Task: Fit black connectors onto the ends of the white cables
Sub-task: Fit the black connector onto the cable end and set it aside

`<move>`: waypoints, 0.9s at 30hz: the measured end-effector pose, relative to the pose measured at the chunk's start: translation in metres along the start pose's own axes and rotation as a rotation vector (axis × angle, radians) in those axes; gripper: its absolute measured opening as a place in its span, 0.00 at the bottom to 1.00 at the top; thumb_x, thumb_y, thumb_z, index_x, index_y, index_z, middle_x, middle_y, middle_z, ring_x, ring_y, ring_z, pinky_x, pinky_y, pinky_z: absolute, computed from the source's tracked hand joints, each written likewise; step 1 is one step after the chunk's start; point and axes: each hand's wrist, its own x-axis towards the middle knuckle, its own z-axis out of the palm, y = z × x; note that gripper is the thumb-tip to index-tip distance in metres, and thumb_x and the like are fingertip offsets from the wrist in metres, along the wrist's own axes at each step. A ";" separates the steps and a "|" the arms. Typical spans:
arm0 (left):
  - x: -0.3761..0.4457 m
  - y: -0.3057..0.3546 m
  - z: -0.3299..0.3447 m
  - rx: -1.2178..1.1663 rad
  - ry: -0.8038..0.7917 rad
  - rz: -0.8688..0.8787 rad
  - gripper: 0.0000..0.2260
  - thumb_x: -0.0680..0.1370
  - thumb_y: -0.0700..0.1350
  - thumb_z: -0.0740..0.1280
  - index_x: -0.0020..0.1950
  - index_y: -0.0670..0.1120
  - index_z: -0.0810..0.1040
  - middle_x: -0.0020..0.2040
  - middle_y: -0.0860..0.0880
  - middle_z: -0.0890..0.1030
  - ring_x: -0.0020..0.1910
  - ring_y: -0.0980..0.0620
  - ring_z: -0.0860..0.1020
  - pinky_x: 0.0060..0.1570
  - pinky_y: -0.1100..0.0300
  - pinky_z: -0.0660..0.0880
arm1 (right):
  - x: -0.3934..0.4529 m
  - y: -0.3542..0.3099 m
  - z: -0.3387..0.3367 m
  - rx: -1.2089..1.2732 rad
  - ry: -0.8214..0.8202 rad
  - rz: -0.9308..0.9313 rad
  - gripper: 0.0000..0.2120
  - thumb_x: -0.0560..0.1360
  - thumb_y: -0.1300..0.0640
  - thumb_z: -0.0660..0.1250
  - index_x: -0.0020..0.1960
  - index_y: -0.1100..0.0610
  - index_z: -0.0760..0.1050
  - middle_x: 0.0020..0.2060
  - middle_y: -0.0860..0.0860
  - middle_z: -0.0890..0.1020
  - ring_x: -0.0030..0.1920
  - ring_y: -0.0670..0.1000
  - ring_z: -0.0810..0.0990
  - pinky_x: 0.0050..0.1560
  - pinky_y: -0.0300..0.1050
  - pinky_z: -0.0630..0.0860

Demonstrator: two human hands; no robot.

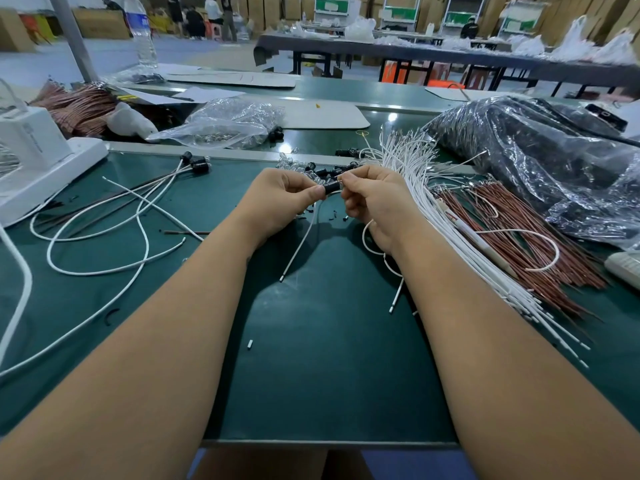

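Above the middle of the green bench mat [329, 341], the left hand [277, 199] pinches a small black cylindrical connector [331, 187]; the right hand [375, 199] pinches a thin white cable [367, 233]. Best keep both aligned, pushing straight.

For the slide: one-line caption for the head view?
Left hand holds a black connector while right hand pinches a white cable end at it.

Hands [277, 195] together at table [329, 358] centre, loose cables [104, 220] left, cable bundle [450, 220] right, connectors [325, 169] just behind hands, bags [536, 150] behind right, bottle [140, 32] far left.
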 end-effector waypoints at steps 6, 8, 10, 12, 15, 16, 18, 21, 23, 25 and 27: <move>0.000 -0.001 0.001 -0.010 -0.002 0.009 0.05 0.76 0.45 0.72 0.41 0.45 0.83 0.29 0.50 0.71 0.28 0.58 0.65 0.30 0.70 0.63 | 0.001 0.000 -0.001 0.006 -0.026 0.065 0.11 0.79 0.65 0.63 0.38 0.60 0.72 0.23 0.50 0.76 0.22 0.43 0.71 0.24 0.35 0.70; 0.001 -0.001 0.001 -0.003 -0.001 0.001 0.06 0.76 0.45 0.71 0.40 0.46 0.83 0.28 0.51 0.69 0.26 0.58 0.63 0.28 0.70 0.62 | 0.001 0.001 -0.001 -0.076 -0.006 0.032 0.11 0.79 0.65 0.64 0.38 0.59 0.73 0.27 0.51 0.76 0.23 0.43 0.71 0.26 0.35 0.70; 0.001 0.000 0.001 0.009 0.000 0.001 0.07 0.76 0.45 0.71 0.39 0.47 0.83 0.29 0.49 0.70 0.26 0.58 0.63 0.28 0.70 0.62 | 0.001 0.001 -0.002 -0.162 0.007 -0.003 0.09 0.79 0.65 0.65 0.40 0.58 0.75 0.29 0.52 0.76 0.26 0.44 0.72 0.28 0.36 0.70; 0.000 0.000 0.002 0.023 -0.002 0.005 0.07 0.76 0.45 0.71 0.39 0.46 0.83 0.30 0.48 0.71 0.27 0.58 0.64 0.28 0.69 0.63 | 0.001 0.000 -0.003 -0.194 0.009 -0.014 0.08 0.78 0.65 0.66 0.41 0.58 0.76 0.30 0.52 0.77 0.28 0.46 0.73 0.30 0.36 0.70; 0.001 0.001 0.002 0.032 -0.001 0.010 0.07 0.76 0.46 0.71 0.38 0.47 0.82 0.30 0.47 0.71 0.28 0.56 0.64 0.29 0.67 0.62 | 0.001 -0.001 -0.003 -0.172 0.004 0.001 0.08 0.78 0.65 0.65 0.41 0.59 0.76 0.31 0.53 0.77 0.28 0.46 0.73 0.30 0.37 0.71; 0.001 0.001 0.002 0.035 0.004 0.012 0.07 0.76 0.45 0.71 0.38 0.47 0.82 0.29 0.48 0.70 0.28 0.57 0.64 0.29 0.67 0.62 | 0.000 0.000 -0.002 -0.152 0.004 0.010 0.07 0.78 0.65 0.65 0.41 0.59 0.76 0.31 0.53 0.77 0.28 0.46 0.73 0.30 0.37 0.71; 0.001 0.001 0.002 0.037 0.019 0.025 0.07 0.76 0.45 0.71 0.39 0.44 0.82 0.28 0.49 0.70 0.26 0.58 0.63 0.27 0.68 0.61 | 0.000 -0.001 -0.001 -0.105 0.015 0.025 0.07 0.78 0.65 0.65 0.42 0.60 0.75 0.30 0.53 0.77 0.26 0.45 0.73 0.28 0.37 0.71; 0.001 0.002 0.003 0.041 0.031 0.043 0.07 0.76 0.44 0.71 0.41 0.41 0.82 0.31 0.45 0.71 0.28 0.56 0.64 0.28 0.68 0.62 | -0.001 -0.001 -0.001 -0.034 0.024 0.038 0.08 0.78 0.66 0.65 0.40 0.60 0.73 0.29 0.53 0.77 0.24 0.45 0.74 0.27 0.37 0.71; 0.000 0.002 0.002 0.039 0.039 0.043 0.08 0.77 0.44 0.70 0.42 0.41 0.82 0.32 0.44 0.71 0.30 0.53 0.64 0.29 0.67 0.62 | -0.002 0.000 -0.001 -0.006 0.005 0.023 0.09 0.78 0.66 0.65 0.39 0.60 0.73 0.29 0.53 0.77 0.25 0.45 0.74 0.27 0.37 0.72; 0.000 0.001 0.003 0.023 0.051 0.040 0.07 0.77 0.44 0.70 0.42 0.41 0.83 0.33 0.44 0.72 0.32 0.52 0.65 0.31 0.64 0.63 | -0.003 0.000 -0.002 0.000 -0.026 0.008 0.09 0.78 0.66 0.64 0.40 0.61 0.72 0.30 0.54 0.78 0.26 0.46 0.75 0.28 0.37 0.72; 0.000 0.003 0.004 -0.002 0.060 0.037 0.06 0.77 0.43 0.71 0.40 0.44 0.82 0.34 0.43 0.74 0.32 0.51 0.66 0.33 0.63 0.64 | -0.004 -0.001 -0.002 0.033 -0.049 0.014 0.09 0.79 0.66 0.63 0.40 0.61 0.72 0.31 0.54 0.77 0.26 0.47 0.75 0.29 0.37 0.73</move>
